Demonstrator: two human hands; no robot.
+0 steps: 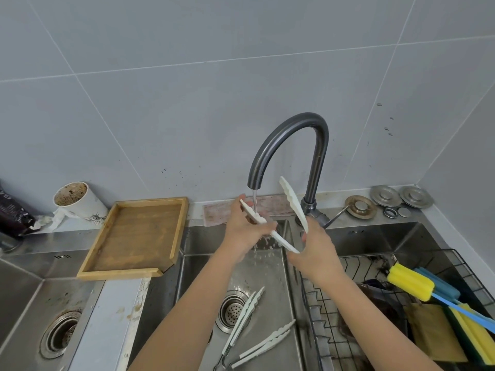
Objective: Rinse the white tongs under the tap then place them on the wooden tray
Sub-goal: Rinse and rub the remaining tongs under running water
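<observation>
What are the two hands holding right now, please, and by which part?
One pair of white tongs: the right hand holds the hinged end, the left hand one arm near its tip, under the tap.

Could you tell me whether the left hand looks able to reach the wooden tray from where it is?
Probably yes: the left hand is just right of the wooden tray, nothing between them, though it now steadies the white tongs.

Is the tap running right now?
On. A thin stream falls from the tap spout onto the lower arm of the white tongs, and water splashes in the sink below.
</observation>
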